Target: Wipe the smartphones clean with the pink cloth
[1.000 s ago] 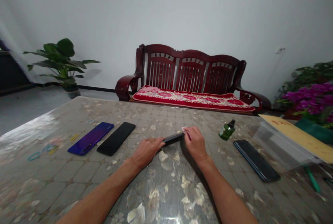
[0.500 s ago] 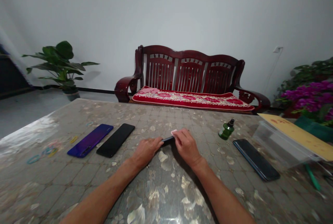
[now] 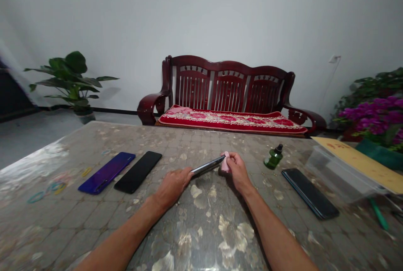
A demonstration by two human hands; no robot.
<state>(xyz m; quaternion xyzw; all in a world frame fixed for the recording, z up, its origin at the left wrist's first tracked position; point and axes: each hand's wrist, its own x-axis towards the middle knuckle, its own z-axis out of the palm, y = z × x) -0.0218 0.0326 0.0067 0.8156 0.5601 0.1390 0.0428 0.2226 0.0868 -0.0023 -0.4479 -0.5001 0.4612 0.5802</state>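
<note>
Above the middle of the patterned table [image 3: 201,229], a dark phone [image 3: 208,165] is held edge-on, tilted up slightly to the right. My left hand [image 3: 176,182] is closed around the phone's left end. A small pink cloth [image 3: 226,162] is pinched in my right hand [image 3: 237,170] and wraps over the phone's right end. Left of my hands lie a black phone [image 3: 138,172] and a purple-blue phone [image 3: 107,172], side by side. On the right rest another dark phone [image 3: 310,193] and a green bottle [image 3: 273,157] with a black top.
Several coloured rubber bands [image 3: 56,187] lie at the left. A clear plastic box [image 3: 336,174] with a yellow sheet [image 3: 362,164] on top stands at the right, near a green-handled tool [image 3: 378,214]. Behind the table is a red wooden bench [image 3: 226,82].
My right hand has moved right along the phone with the pink cloth, exposing more of the phone's edge. My left hand has shifted slightly left and keeps its grip.
</note>
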